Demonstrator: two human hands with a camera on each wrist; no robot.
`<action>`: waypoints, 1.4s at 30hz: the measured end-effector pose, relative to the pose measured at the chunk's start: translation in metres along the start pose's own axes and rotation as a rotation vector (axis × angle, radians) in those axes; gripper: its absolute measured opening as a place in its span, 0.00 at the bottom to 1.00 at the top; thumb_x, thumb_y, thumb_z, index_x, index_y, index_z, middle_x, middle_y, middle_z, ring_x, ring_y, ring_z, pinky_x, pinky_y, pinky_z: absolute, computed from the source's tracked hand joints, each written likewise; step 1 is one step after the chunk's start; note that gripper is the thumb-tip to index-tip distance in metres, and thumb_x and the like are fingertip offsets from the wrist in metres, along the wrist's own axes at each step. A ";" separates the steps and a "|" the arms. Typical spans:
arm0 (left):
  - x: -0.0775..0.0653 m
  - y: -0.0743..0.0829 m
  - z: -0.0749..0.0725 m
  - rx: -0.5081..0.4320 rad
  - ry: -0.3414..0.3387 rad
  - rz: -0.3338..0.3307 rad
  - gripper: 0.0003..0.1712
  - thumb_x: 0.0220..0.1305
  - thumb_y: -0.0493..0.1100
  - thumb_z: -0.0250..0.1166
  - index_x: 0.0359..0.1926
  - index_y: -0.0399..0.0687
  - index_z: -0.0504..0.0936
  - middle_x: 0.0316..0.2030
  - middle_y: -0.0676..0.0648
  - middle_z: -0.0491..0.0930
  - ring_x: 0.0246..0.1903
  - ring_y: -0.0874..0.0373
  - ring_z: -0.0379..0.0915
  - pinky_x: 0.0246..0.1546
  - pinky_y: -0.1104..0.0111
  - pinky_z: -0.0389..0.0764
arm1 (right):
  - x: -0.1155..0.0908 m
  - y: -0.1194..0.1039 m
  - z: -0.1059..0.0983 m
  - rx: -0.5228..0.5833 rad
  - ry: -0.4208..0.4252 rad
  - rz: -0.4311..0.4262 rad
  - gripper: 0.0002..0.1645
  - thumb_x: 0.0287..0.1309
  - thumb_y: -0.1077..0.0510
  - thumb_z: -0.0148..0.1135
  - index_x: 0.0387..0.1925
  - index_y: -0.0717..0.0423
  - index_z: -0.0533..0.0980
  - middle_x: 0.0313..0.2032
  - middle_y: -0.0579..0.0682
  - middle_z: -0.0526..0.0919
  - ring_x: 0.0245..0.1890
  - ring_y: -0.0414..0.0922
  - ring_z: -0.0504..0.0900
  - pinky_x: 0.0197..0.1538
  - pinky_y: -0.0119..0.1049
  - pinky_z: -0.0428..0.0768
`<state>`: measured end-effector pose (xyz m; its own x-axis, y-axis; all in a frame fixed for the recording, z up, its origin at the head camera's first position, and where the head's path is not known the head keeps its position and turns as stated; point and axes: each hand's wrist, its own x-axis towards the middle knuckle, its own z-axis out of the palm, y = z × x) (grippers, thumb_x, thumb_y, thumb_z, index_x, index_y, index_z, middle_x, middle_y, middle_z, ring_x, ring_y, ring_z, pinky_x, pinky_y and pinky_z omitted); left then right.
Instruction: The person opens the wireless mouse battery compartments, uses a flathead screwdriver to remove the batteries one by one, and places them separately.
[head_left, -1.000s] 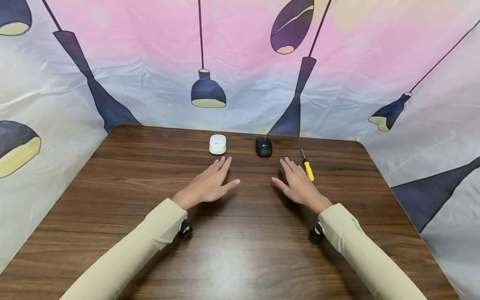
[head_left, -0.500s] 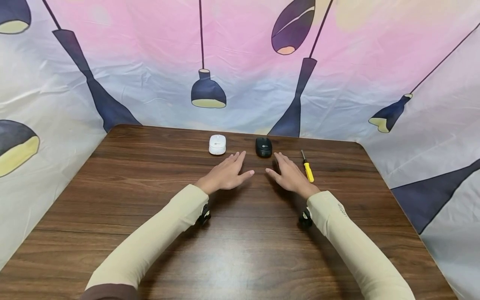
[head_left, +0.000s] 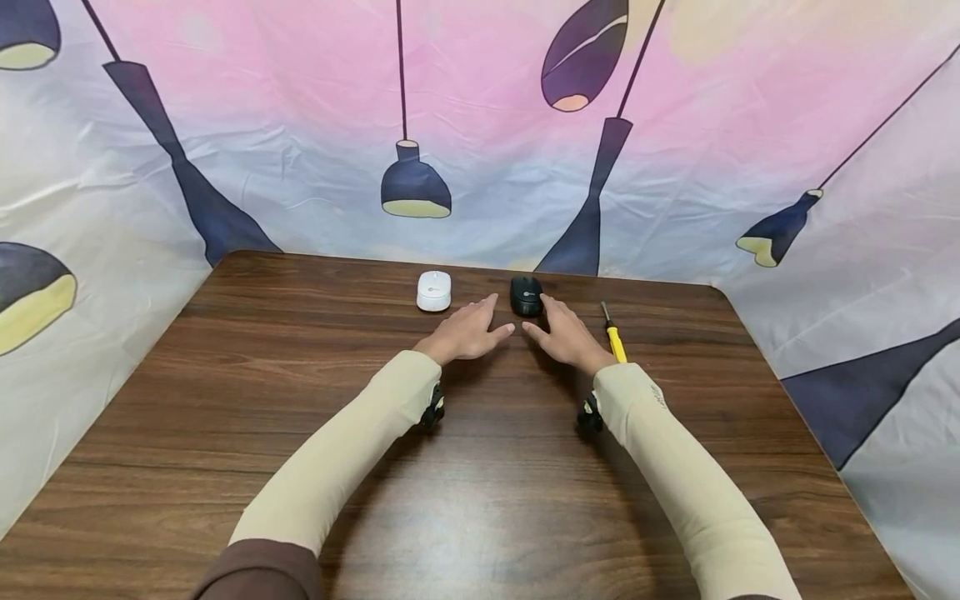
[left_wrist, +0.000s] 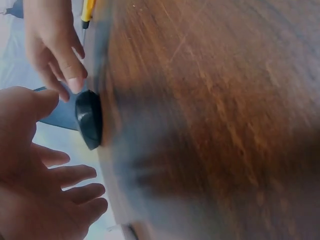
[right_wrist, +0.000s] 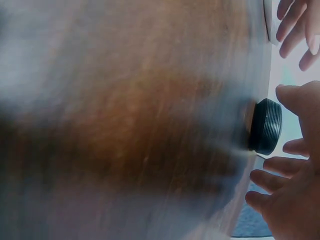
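A black computer mouse (head_left: 527, 297) lies near the table's back edge, between my two hands. My left hand (head_left: 467, 330) hovers left of it and nearer to me, fingers extended and thumb out, holding nothing. On the other side my right hand (head_left: 567, 333) reaches with straight fingers close to the mouse's right edge; whether they touch it I cannot tell. In the left wrist view the black mouse (left_wrist: 89, 120) shows beyond the spread fingers of my left hand (left_wrist: 45, 175). The right wrist view has the mouse (right_wrist: 266, 126) beside my relaxed right hand (right_wrist: 295, 170).
A white computer mouse (head_left: 433, 291) sits to the left of the black one. Behind my right hand lies a screwdriver (head_left: 615, 342) with a yellow handle, partly covered by the hand and sleeve. A printed cloth (head_left: 487, 192) hangs along the wooden table's (head_left: 247, 350) back edge.
Both hands have moved forward and inward toward the black mouse, the left one going rightward and the right one leftward. The mice and the screwdriver have stayed in place.
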<state>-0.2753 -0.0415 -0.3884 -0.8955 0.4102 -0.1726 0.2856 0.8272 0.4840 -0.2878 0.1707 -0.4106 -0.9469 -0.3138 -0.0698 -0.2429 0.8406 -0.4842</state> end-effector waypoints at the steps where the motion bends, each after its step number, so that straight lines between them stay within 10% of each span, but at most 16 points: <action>1: 0.002 0.000 0.001 -0.003 -0.001 -0.004 0.44 0.79 0.61 0.47 0.80 0.40 0.44 0.78 0.38 0.50 0.76 0.41 0.46 0.77 0.51 0.54 | 0.002 0.000 0.001 0.006 0.001 0.003 0.45 0.77 0.44 0.51 0.79 0.65 0.47 0.76 0.67 0.52 0.76 0.62 0.53 0.76 0.60 0.57; 42: 0.027 0.001 0.015 0.012 0.009 0.029 0.39 0.80 0.48 0.53 0.80 0.41 0.46 0.79 0.37 0.44 0.77 0.43 0.44 0.78 0.53 0.51 | 0.015 -0.001 0.009 0.108 0.050 -0.075 0.32 0.73 0.57 0.59 0.72 0.63 0.63 0.76 0.60 0.57 0.75 0.58 0.57 0.76 0.55 0.60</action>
<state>-0.2941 -0.0238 -0.4050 -0.8899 0.4306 -0.1504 0.3157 0.8195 0.4784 -0.2994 0.1613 -0.4187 -0.9370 -0.3491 0.0127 -0.2919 0.7626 -0.5773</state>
